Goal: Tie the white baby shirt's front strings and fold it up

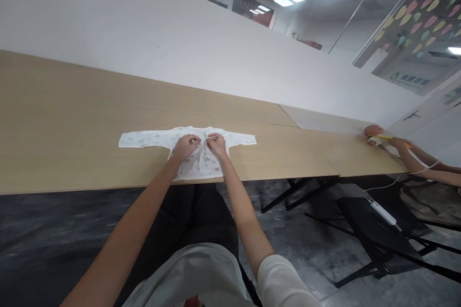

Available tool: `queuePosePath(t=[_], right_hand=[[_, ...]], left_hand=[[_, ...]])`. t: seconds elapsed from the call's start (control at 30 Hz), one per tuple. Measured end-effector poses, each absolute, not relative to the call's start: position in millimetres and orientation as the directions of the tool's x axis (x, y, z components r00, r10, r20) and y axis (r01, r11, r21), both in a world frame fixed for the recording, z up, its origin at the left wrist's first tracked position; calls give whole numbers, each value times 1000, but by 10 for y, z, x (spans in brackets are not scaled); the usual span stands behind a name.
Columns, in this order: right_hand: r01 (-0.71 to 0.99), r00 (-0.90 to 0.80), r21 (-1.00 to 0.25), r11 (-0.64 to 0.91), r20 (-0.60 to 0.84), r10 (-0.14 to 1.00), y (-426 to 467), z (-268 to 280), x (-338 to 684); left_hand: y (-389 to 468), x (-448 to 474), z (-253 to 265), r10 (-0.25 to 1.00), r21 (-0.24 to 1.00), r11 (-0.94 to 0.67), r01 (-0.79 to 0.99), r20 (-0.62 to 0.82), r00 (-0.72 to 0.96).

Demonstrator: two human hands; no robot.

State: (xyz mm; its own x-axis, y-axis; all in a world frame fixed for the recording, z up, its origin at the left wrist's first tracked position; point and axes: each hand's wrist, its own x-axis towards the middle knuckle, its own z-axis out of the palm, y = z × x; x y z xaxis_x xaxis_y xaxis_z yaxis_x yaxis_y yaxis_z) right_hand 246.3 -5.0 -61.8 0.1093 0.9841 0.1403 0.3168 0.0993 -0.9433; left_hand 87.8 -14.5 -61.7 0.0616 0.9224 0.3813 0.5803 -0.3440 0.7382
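Note:
A white baby shirt [194,168] with small printed motifs lies front up on the table, its long sleeves spread out to both sides. My left hand [186,146] rests over the chest of the shirt, its fingers curled into a pinch; what is between them is too small to make out. Just to its right, my right hand [217,145] pinches the shirt's front edge near the neckline. A narrow pale strip runs down from these fingers along the front opening. Parts of the shirt's chest are hidden under both hands.
The long wooden table [72,120] runs along a white partition [173,48]. At the far right, another person's arms [414,153] reach over the table to a doll [374,132], with a yellow strip in hand. A black folding chair [378,230] stands below, a white device [383,213] on it.

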Motion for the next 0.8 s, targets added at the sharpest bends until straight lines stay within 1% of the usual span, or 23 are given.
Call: queuePosePath(t=[0.1,0.17,0.27,0.47,0.63,0.8], right_hand=[[318,150,-946,56,109,983,-96,-578,2466],[333,166,-942,53,114,979,-117,-562,2469],[349,173,-936,51,117,978,-115,-566,2476],[430,116,-900,75,138,984,-93,-579,2478],[473,65,-872,129,181,981,-301,-510,2507],[548,-99,-811,204,179,979,-636,-478,2511]], left_hand=[[-225,896,-574,934,667,-318,673,342,102],[-261,907,-548,935,596,-332,731,313,169],[-281,906,-507,924,541,-378,751,267,273],[-332,819,-465,879,576,-460,676,191,436],[-429,768,-514,878,593,-462,660,199,437],[-466,764,-547,860,577,-498,648,233,454]])
